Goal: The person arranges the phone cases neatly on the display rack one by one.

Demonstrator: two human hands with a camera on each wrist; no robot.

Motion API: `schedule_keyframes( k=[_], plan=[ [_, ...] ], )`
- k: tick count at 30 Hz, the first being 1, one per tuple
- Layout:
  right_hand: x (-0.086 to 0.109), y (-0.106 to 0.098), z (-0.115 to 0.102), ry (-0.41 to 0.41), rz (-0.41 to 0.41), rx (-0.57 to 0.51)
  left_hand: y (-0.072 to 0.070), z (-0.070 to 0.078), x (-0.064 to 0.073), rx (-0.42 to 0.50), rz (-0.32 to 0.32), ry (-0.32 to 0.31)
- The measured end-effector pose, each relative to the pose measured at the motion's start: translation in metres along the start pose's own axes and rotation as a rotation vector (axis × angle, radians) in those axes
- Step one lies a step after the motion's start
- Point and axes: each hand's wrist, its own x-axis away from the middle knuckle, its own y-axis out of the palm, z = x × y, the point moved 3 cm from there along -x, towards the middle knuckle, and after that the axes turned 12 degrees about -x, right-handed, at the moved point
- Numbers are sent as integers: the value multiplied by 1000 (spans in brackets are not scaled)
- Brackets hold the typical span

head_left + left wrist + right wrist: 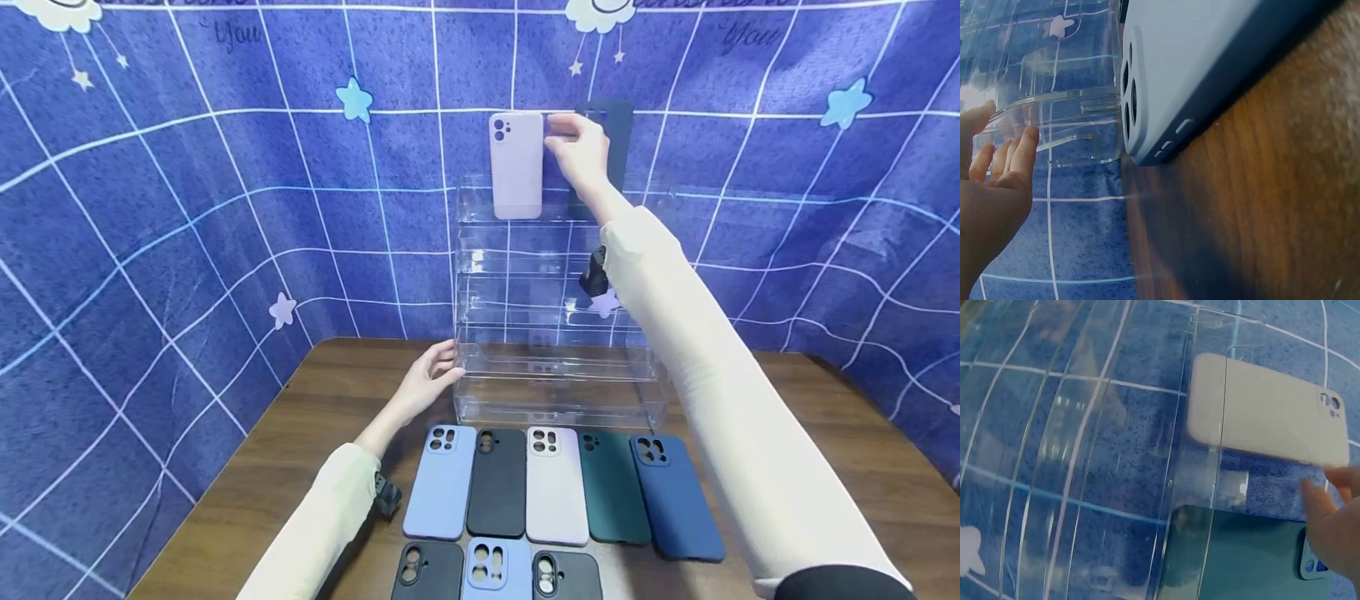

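A pale lilac phone case stands upright on the top tier of a clear acrylic display rack. My right hand is at its right edge, fingers extended; whether the fingertips touch it I cannot tell. In the right wrist view, the hand lies beside the case's camera end. Partly hidden behind this hand stands a dark teal-blue case, also seen in the right wrist view. My left hand rests against the rack's lower left side, its fingers fairly straight.
On the wooden table before the rack lie several phone cases in rows, among them a light blue case, a black case, a white-lilac case, a green case and a navy case. A blue grid-patterned cloth hangs behind.
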Motion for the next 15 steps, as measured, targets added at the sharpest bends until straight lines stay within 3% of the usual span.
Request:
schedule_keyframes(
  k=[2, 4, 6, 11, 15],
  plan=[
    [3, 0, 0, 1, -39, 143, 0, 0, 0, 0, -5, -2],
    [6, 0, 0, -16, -67, 206, 0, 2, 0, 3, -6, 1],
    [9, 0, 0, -45, -66, 203, -1, 3, 0, 3, -3, 9],
    [16, 1, 5, -90, -65, 153, -4, 22, 7, 24, -26, 2],
    [23, 0, 14, -106, -111, 127, -6, 28, 10, 38, -36, -3]
  ],
)
